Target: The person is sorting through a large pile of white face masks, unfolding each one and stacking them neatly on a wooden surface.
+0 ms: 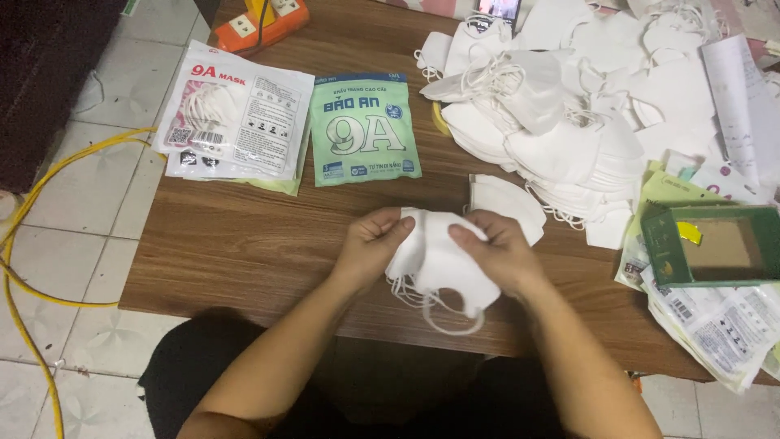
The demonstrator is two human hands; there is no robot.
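Both my hands hold a small stack of folded white face masks [439, 264] just above the front part of the wooden table [244, 244]. My left hand [372, 244] grips the stack's left edge with the fingers curled over the top. My right hand [497, 252] pinches its right side. White ear loops dangle below the stack toward the table's front edge. Another folded white mask [508, 203] lies flat on the table just behind my right hand.
A big heap of loose white masks [585, 106] covers the back right. A green mask packet [363, 128] and a white printed packet [236, 122] lie at back left. An open green box [715, 244] sits on more packets at right. Yellow cable [49, 187] runs over the tiled floor.
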